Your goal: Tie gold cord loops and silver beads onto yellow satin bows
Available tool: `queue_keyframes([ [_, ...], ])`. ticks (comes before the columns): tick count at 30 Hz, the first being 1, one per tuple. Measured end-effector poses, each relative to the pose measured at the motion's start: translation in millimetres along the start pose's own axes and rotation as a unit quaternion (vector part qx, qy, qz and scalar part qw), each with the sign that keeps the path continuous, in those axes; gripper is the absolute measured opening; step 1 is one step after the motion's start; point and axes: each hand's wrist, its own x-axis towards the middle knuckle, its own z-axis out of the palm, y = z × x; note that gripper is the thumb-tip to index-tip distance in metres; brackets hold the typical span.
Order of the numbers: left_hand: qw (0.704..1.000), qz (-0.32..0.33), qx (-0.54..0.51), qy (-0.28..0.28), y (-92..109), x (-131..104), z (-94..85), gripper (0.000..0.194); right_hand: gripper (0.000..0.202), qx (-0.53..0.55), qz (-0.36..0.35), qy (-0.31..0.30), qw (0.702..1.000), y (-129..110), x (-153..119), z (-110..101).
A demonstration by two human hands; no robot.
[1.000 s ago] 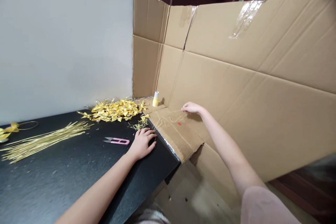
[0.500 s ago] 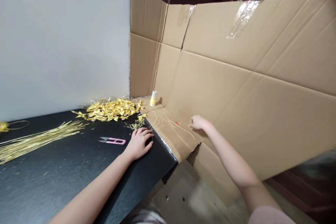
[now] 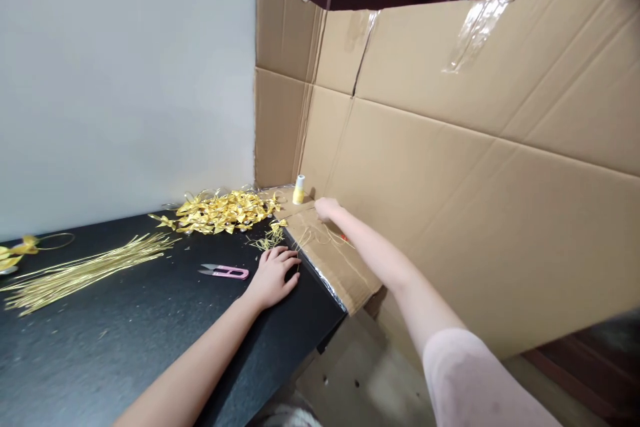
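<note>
My left hand [image 3: 273, 278] lies palm down on the black table [image 3: 165, 340] near its right edge, fingers spread. Just beyond its fingertips is a small heap of yellow-green trimmings [image 3: 270, 236]. My right hand [image 3: 327, 208] reaches over the cardboard flap [image 3: 345, 270], close to a small spool of yellow thread [image 3: 299, 190] standing upright. Its fingers are curled together, and what they hold, if anything, cannot be made out. Loose pale strands [image 3: 306, 238] lie on the flap between the hands. Thread snips with a pink handle [image 3: 234, 271] rest left of my left hand.
A pile of yellow ribbon bows [image 3: 223, 210] sits at the table's back, by the wall. Gold wire ties [image 3: 95, 268] lie in a bundle at left, with another bow [image 3: 20, 250] behind. A tall cardboard screen [image 3: 425, 167] stands along the right. A small red item [image 3: 345, 237] is on the flap.
My right hand has moved left and farther away, from the flap's right side to near the thread spool. My left hand stays on the table. The view has shifted slightly.
</note>
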Motion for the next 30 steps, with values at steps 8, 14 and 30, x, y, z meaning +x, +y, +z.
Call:
queue_keyframes([
  [8,0.999,0.021,0.026,0.030,1.4,-2.9,-10.3,0.029,0.017,0.080,0.008,0.164,0.983,66.1,-62.8,-77.6],
  [14,0.992,0.116,0.043,-0.021,44.6,35.1,5.5,0.044,0.015,0.357,-0.027,0.489,0.796,159.4,-196.6,-115.4],
  [30,0.886,0.354,-0.153,-0.258,165.5,37.4,65.0,0.071,0.024,0.490,0.017,0.654,0.577,185.4,-358.7,2.2],
])
